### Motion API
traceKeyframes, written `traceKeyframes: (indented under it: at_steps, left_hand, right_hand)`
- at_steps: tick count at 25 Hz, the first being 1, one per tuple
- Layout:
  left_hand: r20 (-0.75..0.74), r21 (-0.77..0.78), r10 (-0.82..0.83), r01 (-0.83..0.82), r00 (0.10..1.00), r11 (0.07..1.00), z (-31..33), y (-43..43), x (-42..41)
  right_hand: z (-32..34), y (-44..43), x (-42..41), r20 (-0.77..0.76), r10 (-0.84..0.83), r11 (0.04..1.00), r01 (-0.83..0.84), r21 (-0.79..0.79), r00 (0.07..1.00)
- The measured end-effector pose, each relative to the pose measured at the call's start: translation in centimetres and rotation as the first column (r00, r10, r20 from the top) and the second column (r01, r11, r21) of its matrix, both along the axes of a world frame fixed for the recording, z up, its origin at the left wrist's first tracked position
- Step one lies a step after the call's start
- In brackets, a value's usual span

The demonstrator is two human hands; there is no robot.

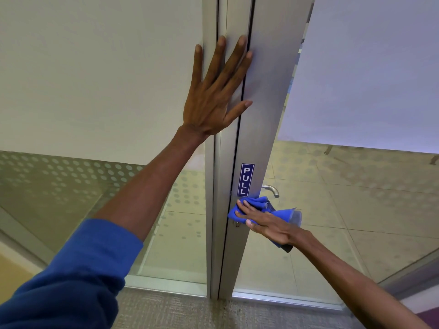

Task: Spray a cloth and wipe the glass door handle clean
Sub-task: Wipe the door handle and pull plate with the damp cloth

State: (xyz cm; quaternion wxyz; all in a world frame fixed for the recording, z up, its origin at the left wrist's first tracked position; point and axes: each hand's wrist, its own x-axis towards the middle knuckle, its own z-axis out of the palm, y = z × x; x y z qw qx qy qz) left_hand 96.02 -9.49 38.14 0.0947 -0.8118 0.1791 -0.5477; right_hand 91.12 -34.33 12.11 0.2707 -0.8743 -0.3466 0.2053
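Note:
A glass door with a brushed metal frame (263, 115) stands right in front of me. My left hand (213, 96) lies flat and spread on the frame, high up, holding nothing. Lower down, my right hand (263, 222) presses a bunched blue cloth (259, 205) against the frame just below a blue PULL sticker (246, 180). The cloth covers the near-side handle, so I cannot see it. A silver lever handle (272, 189) on the far side shows through the glass just above the cloth. No spray bottle is in view.
Frosted glass panels with a dotted band flank the door on the left (95, 79) and right (368, 67). A keyhole (237, 224) sits below the cloth. Grey carpet (178, 312) lies at the foot of the door; tiled floor shows beyond the glass.

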Motion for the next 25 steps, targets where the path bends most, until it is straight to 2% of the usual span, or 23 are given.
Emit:
traceKeyframes:
  at_steps: [2, 4, 7, 17, 25]
  left_hand:
    - [0.002, -0.003, -0.001, 0.001, 1.0, 1.0, 0.1, 0.0, 0.0]
    - [0.002, -0.002, 0.0, 0.0, 1.0, 1.0, 0.1, 0.0, 0.0]
    - [0.002, -0.005, -0.001, 0.001, 1.0, 1.0, 0.0, -0.1, -0.1]
    - [0.019, -0.008, 0.028, -0.028, 0.999, 1.0, 0.1, -0.1, -0.1]
    - [0.033, -0.002, 0.057, -0.057, 0.998, 0.998, 0.0, -0.3, 0.3]
  right_hand:
    - [0.0, 0.3, -0.5, 0.187, 0.059, 0.993, -0.038, -0.115, 0.981]
    - [-0.7, 0.5, -0.7, 0.386, 0.14, 0.971, -0.049, -0.236, 0.912]
    - [-1.3, 0.8, -0.5, 0.495, 0.228, 0.936, -0.05, -0.348, 0.839]
    - [-1.4, -2.4, 1.6, 0.489, 0.467, 0.865, -0.264, -0.428, 0.737]
    - [-1.1, -5.4, 3.9, 0.483, 0.596, 0.799, -0.413, -0.437, 0.642]
